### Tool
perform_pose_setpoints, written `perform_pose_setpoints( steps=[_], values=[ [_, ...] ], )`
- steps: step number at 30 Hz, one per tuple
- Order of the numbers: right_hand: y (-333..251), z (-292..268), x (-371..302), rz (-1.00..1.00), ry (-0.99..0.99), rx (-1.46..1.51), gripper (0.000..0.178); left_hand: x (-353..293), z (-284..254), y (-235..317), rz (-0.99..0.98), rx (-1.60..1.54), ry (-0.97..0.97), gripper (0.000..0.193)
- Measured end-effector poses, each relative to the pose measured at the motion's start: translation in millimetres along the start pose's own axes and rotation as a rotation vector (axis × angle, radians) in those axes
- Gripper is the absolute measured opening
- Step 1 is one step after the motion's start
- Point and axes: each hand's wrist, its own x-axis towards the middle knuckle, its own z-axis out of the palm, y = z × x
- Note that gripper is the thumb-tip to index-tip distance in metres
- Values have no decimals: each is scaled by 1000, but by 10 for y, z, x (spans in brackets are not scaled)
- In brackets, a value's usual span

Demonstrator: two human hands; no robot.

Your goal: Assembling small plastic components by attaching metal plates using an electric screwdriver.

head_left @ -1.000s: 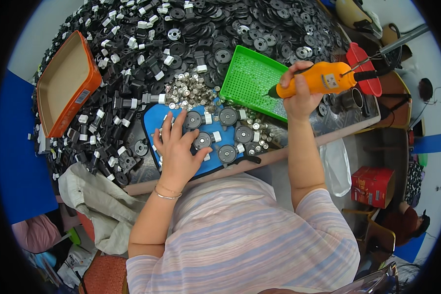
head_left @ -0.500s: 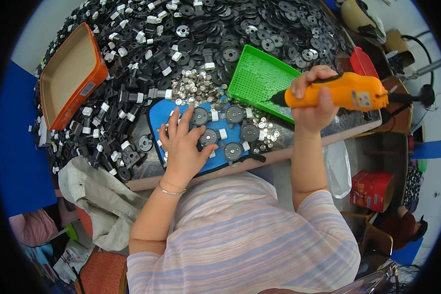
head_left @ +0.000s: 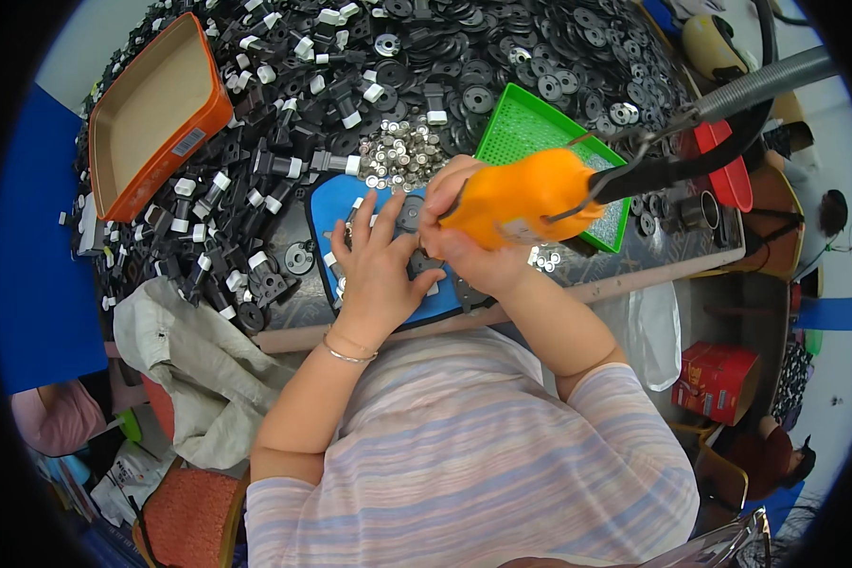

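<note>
My right hand is wrapped around an orange electric screwdriver, held above the blue mat. The driver's tip is hidden behind that hand. Fingers spread, my left hand lies over the round black parts with white ends on the mat; one black part shows between the two hands. Another black part lies below my right wrist. Just beyond the mat is a heap of small silvery metal pieces.
A green perforated basket stands right of the metal heap. Black discs and black-and-white parts cover the far table. An orange box is left, a red tray right. A spring-covered cable reaches the driver.
My right hand has brought the screwdriver left, from over the green basket to the mat, and tipped it tip-down. My left hand stays spread on the parts. The whole view has shifted slightly.
</note>
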Motion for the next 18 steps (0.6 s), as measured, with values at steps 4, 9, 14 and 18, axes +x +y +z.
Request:
perform_pose_setpoints(
  steps=[4,9,14,18],
  values=[
    [47,-1,18,-35,-64,-156,24,-6,17,-27,3,12,13,37],
    [117,-57,1,25,-35,-65,25,4,-7,5,-7,1,2,38],
    [-144,-109,201,95,-91,240,33,20,-34,-1,-16,-25,-29,40],
    [-413,-475,321,-203,43,209,29,-4,-46,11,-6,-15,-29,41]
  ],
)
